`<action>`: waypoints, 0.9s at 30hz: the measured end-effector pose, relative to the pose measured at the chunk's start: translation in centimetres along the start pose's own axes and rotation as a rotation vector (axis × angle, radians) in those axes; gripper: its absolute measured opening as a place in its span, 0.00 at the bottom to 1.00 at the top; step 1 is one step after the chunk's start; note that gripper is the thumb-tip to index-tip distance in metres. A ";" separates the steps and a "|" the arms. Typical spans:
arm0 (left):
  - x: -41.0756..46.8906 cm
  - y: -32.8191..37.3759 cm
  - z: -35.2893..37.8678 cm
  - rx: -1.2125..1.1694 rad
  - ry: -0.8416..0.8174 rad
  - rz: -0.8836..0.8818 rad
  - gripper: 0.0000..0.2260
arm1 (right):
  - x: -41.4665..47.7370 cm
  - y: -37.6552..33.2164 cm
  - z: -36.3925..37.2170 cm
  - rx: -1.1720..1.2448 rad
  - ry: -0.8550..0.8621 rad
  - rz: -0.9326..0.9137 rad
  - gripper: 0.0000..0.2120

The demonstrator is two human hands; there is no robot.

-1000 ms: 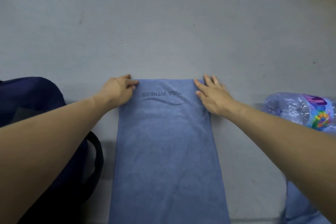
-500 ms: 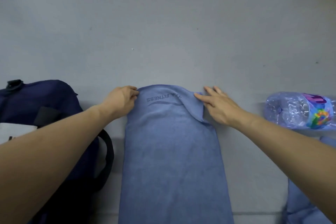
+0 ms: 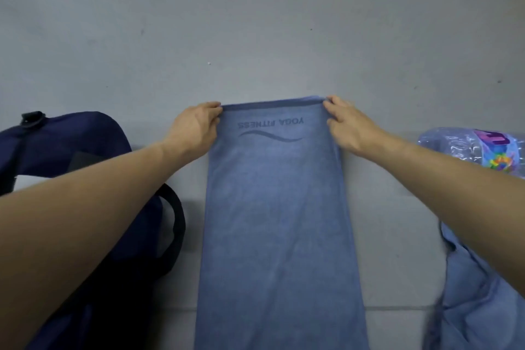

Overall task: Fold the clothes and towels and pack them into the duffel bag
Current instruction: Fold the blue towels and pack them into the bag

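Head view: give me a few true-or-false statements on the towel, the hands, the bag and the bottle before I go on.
1. The left hand and the right hand each pinch a far corner of the towel. True.
2. The towel's printed lettering is at its near end. False: it is at the far end, between the hands.
3. The duffel bag lies left of the towel. True.
4. The bottle stands upright. False: it lies on its side, right of the towel.

The towel (image 3: 278, 221) runs off bottom edge; the bottle (image 3: 454, 148) (label unreadable) off right.
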State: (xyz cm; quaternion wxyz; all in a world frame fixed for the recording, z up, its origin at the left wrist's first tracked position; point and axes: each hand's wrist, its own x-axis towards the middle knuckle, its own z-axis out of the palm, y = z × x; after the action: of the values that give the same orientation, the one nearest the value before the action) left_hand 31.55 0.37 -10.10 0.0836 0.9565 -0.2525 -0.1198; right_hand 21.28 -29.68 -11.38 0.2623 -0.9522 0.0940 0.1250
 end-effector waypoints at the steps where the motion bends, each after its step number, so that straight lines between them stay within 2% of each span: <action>1: 0.1 0.4 -0.8 0.004 0.025 0.020 0.17 | -0.3 -0.6 -1.3 0.076 0.029 0.017 0.19; 6: -1.6 3.0 -6.0 -0.012 0.147 0.069 0.19 | -4.0 -3.4 -6.5 0.421 0.158 0.006 0.19; 11: -10.0 5.1 -9.2 0.028 0.255 0.178 0.19 | -13.2 -4.3 -8.8 0.465 0.171 -0.023 0.21; 15: -20.0 6.1 -8.4 0.043 0.142 0.282 0.19 | -23.1 -4.0 -7.3 0.381 0.018 -0.046 0.21; 18: -26.6 6.2 -5.7 0.051 0.046 0.366 0.19 | -28.9 -2.0 -3.2 0.304 -0.058 -0.107 0.22; 21: -30.8 5.6 -1.9 0.050 -0.037 0.402 0.23 | -32.6 0.6 1.8 0.180 -0.108 -0.193 0.23; 24: -34.1 4.7 2.7 0.099 -0.134 0.444 0.22 | -35.7 2.8 6.3 -0.003 -0.209 -0.275 0.26; 27: -36.7 3.6 6.0 0.126 -0.225 0.471 0.23 | -38.3 3.2 9.1 -0.083 -0.257 -0.334 0.27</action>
State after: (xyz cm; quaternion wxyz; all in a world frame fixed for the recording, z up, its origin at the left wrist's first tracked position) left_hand -2.66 15.12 -8.16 0.0207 0.8555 -0.4826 -0.1865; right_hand -17.59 -23.30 -9.44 0.2497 -0.9408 -0.1045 0.2038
